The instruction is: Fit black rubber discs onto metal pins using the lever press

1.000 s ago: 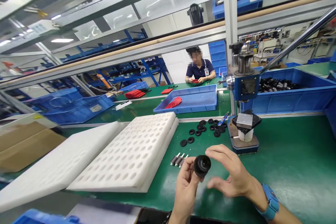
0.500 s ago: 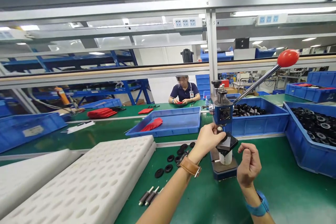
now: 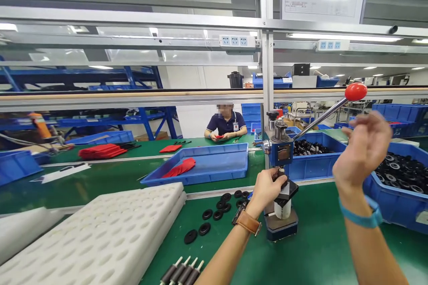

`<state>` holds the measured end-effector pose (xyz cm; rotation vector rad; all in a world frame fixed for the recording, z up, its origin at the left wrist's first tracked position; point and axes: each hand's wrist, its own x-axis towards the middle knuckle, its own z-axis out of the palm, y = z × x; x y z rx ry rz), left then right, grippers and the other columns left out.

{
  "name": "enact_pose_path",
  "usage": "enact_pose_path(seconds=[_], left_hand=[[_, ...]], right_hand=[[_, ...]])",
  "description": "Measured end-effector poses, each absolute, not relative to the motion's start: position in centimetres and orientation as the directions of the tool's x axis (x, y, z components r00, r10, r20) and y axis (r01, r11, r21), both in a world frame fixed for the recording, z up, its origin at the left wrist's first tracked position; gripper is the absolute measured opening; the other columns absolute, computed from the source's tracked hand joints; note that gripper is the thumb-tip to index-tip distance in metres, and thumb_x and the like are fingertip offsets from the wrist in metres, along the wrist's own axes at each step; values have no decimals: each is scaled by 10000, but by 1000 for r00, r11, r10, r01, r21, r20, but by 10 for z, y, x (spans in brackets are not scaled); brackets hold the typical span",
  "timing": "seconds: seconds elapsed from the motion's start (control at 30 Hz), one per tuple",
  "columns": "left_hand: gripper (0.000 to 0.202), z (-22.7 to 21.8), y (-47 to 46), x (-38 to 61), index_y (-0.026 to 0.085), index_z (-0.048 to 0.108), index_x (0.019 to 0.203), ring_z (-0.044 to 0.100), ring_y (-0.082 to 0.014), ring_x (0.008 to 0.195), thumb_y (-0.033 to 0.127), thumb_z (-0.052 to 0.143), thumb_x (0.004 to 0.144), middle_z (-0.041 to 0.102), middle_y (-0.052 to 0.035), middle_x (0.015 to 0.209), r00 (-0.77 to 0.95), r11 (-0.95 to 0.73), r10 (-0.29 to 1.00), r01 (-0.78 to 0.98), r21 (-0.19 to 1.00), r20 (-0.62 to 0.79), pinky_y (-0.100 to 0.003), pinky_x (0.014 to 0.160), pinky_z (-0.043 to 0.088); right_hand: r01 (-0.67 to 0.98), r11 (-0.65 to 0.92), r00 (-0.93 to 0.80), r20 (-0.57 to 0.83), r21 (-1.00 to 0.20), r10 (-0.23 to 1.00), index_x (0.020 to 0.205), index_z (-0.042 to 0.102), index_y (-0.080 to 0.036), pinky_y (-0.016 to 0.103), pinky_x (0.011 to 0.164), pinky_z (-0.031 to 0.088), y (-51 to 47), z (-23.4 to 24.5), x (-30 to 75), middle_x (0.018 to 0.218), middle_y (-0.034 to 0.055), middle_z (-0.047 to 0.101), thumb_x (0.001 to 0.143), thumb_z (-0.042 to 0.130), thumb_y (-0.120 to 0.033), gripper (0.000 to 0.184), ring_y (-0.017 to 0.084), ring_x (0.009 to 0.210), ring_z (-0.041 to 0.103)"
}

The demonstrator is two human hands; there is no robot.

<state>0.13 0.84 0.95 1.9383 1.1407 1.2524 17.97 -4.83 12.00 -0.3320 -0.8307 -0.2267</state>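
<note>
My left hand (image 3: 270,185) pinches a dark roller (image 3: 282,179) with a pale shaft tip, upright below the ram of a small blue hand press (image 3: 281,153). The roller stands over a black plate (image 3: 291,190) on a white round support (image 3: 282,210); its lower end is partly hidden by my fingers. My right hand (image 3: 363,149) is raised to the right of the press, short of the red knob (image 3: 356,92) on the lever. Its fingers are loosely bent, somewhat blurred, with nothing seen in them. Several similar rollers (image 3: 182,272) lie at the bottom edge.
Black rings (image 3: 204,229) lie scattered left of the press. White foam trays (image 3: 110,227) with round hollows fill the left. Behind are a blue tray (image 3: 214,176) with red cloth and blue bins (image 3: 310,164) of parts. A co-worker (image 3: 227,122) sits across the bench.
My right hand has risen from beside the press base toward the lever knob. My left hand still holds the roller under the ram. The view has shifted, showing more rollers.
</note>
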Motion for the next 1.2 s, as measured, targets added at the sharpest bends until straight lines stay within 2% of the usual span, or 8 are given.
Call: enact_pose_path(seconds=[0.07, 0.13, 0.2, 0.3, 0.43, 0.7, 0.9, 1.2], left_hand=[[207, 6, 9, 2, 150, 682, 697, 599, -177, 665, 305, 625, 822, 693, -37, 696, 198, -487, 873, 314, 815, 445, -249, 580, 393], [262, 2, 9, 2, 146, 675, 675, 584, -174, 650, 350, 628, 833, 671, -32, 667, 199, -492, 869, 270, 827, 452, -246, 565, 381], [285, -1, 10, 3, 140, 694, 706, 591, -177, 662, 381, 628, 844, 681, -34, 684, 207, -498, 864, 224, 837, 459, -249, 579, 400], [286, -8, 12, 4, 133, 741, 790, 625, -197, 712, 407, 668, 831, 717, -49, 737, 198, -493, 861, 102, 864, 468, -265, 627, 455], [291, -13, 13, 4, 128, 770, 824, 657, -214, 756, 415, 745, 781, 745, -59, 768, 177, -443, 878, -45, 895, 444, -278, 668, 495], [280, -9, 10, 3, 107, 782, 870, 672, -221, 785, 372, 718, 804, 773, -84, 840, 201, -385, 897, -81, 920, 393, -285, 685, 484], [280, -14, 13, 3, 110, 788, 879, 681, -225, 796, 368, 715, 803, 781, -84, 857, 200, -393, 896, -58, 918, 396, -284, 687, 491], [281, -14, 14, 3, 118, 788, 855, 681, -211, 770, 387, 744, 785, 782, -76, 839, 199, -390, 895, -88, 916, 400, -279, 683, 493]], right_hand=[[284, 948, 629, 774, -141, -74, 1212, 612, -170, 292, 768, 520, -51, 173, 191, 1095, 47, 647, 882, 621, -240, 337, 149, 998, 638], [149, 969, 587, 807, -196, 73, 1165, 647, -79, 273, 719, 485, -51, 211, 198, 926, 39, 702, 900, 540, -283, 352, 130, 884, 676], [22, 945, 503, 820, -328, 273, 1004, 692, -6, 261, 625, 426, -49, 230, 200, 707, 5, 689, 898, 452, -282, 381, 100, 693, 676], [-68, 908, 442, 804, -412, 398, 710, 642, -74, 236, 502, 357, -46, 228, 199, 470, -72, 556, 867, 539, -260, 264, 45, 421, 550], [-70, 921, 441, 816, -383, 373, 645, 588, -153, 221, 427, 355, -56, 204, 195, 406, -105, 469, 889, 558, -201, 251, 38, 339, 462], [102, 940, 547, 808, -325, 220, 776, 739, -136, 313, 472, 513, -94, 147, 190, 477, -74, 508, 810, 700, -116, 56, 93, 399, 489], [172, 932, 640, 755, -319, 141, 827, 804, -212, 458, 631, 615, -108, 75, 188, 489, -51, 526, 694, 637, -95, 243, 156, 448, 562], [132, 906, 603, 758, -402, 249, 918, 800, -224, 558, 822, 627, -118, 61, 188, 542, -41, 590, 765, 586, -90, 295, 189, 587, 668]])
